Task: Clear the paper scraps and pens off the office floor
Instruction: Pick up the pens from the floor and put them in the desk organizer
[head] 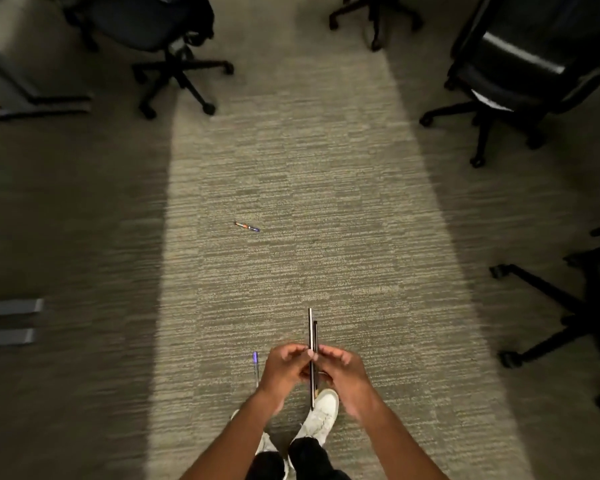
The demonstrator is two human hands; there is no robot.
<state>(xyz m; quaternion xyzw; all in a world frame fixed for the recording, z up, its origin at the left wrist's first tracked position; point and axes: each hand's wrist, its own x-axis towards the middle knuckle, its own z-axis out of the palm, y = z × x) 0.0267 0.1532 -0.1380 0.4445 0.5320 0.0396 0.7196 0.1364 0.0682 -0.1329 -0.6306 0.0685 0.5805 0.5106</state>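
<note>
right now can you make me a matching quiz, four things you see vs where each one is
Things:
1. dark pens
2. orange and purple pen
3. purple pen
4. white shoe

Places:
A. on the carpet just left of the left hand
B. under the right hand, on the lit carpet
C. held upright between both hands
D. alone on the lit carpet, farther ahead

Pairs: 1-C, 2-D, 3-A, 4-B

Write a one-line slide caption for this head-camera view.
Both hands grip dark pens above the carpet; two more pens remain on it.
</note>
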